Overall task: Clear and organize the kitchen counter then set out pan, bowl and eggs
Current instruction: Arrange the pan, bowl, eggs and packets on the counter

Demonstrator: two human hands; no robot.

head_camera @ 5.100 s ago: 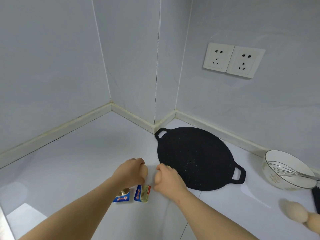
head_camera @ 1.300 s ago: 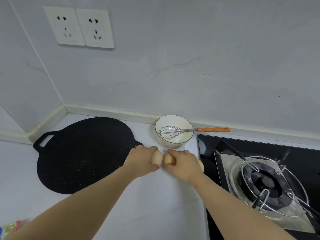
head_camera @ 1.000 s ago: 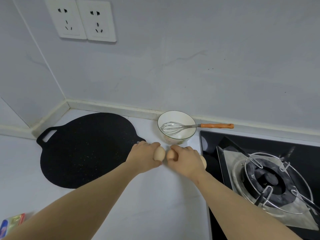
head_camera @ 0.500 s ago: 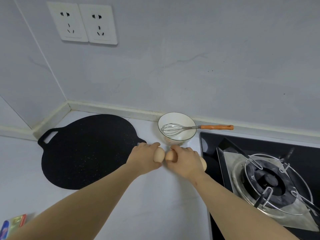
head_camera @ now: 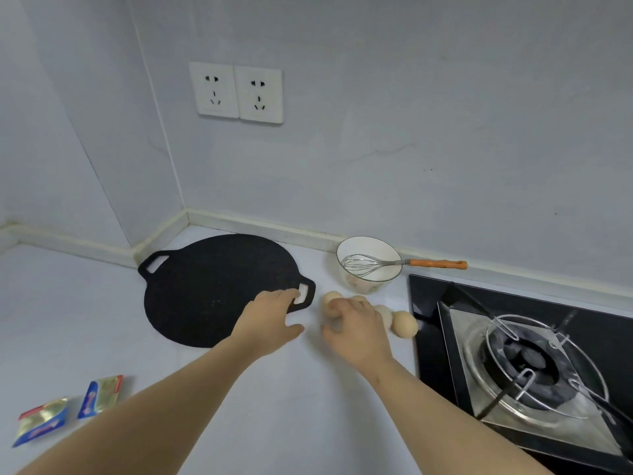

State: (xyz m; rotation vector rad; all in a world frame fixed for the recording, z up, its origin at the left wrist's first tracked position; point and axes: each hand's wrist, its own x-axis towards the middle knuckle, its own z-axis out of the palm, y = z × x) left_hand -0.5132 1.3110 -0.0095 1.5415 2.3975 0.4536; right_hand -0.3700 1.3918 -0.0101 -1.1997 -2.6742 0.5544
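Several eggs (head_camera: 405, 323) lay in a little bunch just in front of the bowl (head_camera: 363, 286), on the white counter (head_camera: 308, 406). The right hand (head_camera: 356, 325) was on top of the bunch with its fingers bent down over the eggs, but I could not tell if it was holding one or only touching them. The left hand (head_camera: 270, 315) was to the left of the bowl, with its fingers straight and loose, holding nothing. Its fingertips touched the handle of the black pan (head_camera: 212, 289) on the side nearest the bowl. The pan lay flat just left of the bowl. A whisk (head_camera: 363, 265) rested inside the bowl. It looked like the egg step was nearly done, since pan, bowl and eggs all sat close together. Next, the right hand would need to lift off slowly so no egg rolled toward the stove (head_camera: 534, 358) on the bowl's right. Two small packets (head_camera: 101, 394) far to the bowl's left might want tidying too.
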